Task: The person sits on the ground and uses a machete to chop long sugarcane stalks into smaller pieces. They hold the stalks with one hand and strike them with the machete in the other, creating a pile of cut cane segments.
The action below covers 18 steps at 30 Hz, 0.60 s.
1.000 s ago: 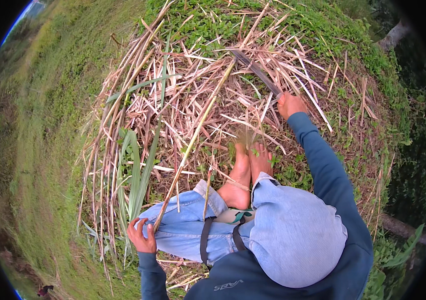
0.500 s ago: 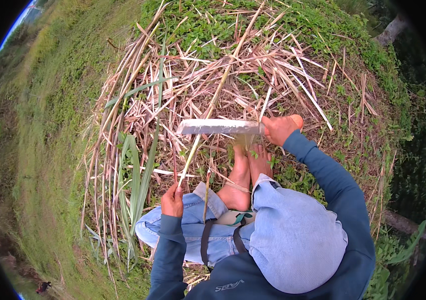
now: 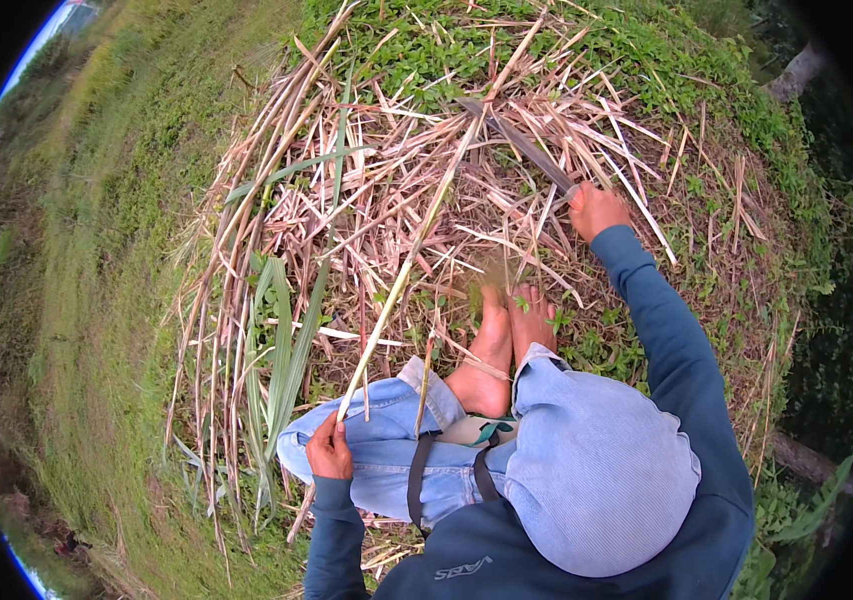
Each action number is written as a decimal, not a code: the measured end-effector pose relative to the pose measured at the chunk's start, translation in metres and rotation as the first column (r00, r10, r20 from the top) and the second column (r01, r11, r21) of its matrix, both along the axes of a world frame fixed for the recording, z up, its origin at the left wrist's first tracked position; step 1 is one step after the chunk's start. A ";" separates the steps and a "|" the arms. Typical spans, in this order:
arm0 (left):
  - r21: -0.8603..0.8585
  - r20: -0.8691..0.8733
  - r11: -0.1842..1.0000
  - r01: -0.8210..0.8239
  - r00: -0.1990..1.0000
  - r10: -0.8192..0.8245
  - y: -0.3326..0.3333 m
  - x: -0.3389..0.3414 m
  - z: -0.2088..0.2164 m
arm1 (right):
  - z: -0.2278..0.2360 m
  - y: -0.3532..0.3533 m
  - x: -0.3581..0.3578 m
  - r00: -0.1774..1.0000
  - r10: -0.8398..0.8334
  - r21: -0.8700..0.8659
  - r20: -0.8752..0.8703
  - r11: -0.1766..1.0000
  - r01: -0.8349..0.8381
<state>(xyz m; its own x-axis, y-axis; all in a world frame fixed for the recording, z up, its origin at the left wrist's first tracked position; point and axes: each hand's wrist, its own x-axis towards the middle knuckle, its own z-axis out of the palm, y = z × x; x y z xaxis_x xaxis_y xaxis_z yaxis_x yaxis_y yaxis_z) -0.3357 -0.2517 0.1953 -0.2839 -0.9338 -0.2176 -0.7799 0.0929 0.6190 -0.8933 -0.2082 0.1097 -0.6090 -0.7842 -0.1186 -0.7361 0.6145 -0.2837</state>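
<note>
My left hand [image 3: 329, 450] is closed around the lower end of a long, pale yellow-green cane stalk [image 3: 396, 285], beside my bent left knee. The stalk slants away to the far side over a litter of dry strips. Out to the right, my right hand [image 3: 598, 212] grips a machete [image 3: 531, 150] by its handle, which the fingers mostly hide. Its dark blade points to the far left, and the tip end meets or crosses the far part of the stalk. Whether the blade touches the stalk I cannot tell.
Dry chopped strips [image 3: 376, 200] cover the ground ahead of my bare feet [image 3: 491, 350]. At left lies a bundle of long stalks [image 3: 211, 330] with green blade-like leaves [image 3: 286, 340]. Grass slopes off to the left; a log [image 3: 811, 460] lies at right.
My right hand has swung the machete away from me, from level across the stalk's middle to slanting at its far part. My left hand has drawn slightly nearer and left with the stalk.
</note>
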 end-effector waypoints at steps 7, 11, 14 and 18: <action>-0.103 -0.007 0.994 -0.037 0.999 0.036 0.001 -0.015 -0.002 | 0.033 0.036 0.097 0.739 0.657 -0.034 0.148 0.751 -0.660; -0.054 0.082 0.998 -0.023 0.996 0.028 0.002 -0.008 0.014 | 0.013 0.020 0.058 0.975 0.211 0.043 0.072 0.976 -0.215; -0.076 0.088 0.997 -0.012 0.996 0.019 0.007 0.002 0.013 | 0.008 0.012 0.039 0.995 0.096 0.021 0.017 0.995 -0.097; -0.086 0.096 0.996 -0.038 0.994 0.046 0.013 0.019 0.015 | 0.025 0.025 0.066 0.909 0.396 0.077 0.128 0.910 -0.407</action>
<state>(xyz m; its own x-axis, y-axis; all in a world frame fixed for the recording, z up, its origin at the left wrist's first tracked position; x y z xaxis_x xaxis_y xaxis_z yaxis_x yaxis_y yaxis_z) -0.3163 -0.2392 0.2099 -0.2249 -0.9607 -0.1625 -0.8406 0.1070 0.5310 -0.8273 -0.1832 0.1345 -0.2239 -0.9405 -0.2554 -0.8951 0.3021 -0.3277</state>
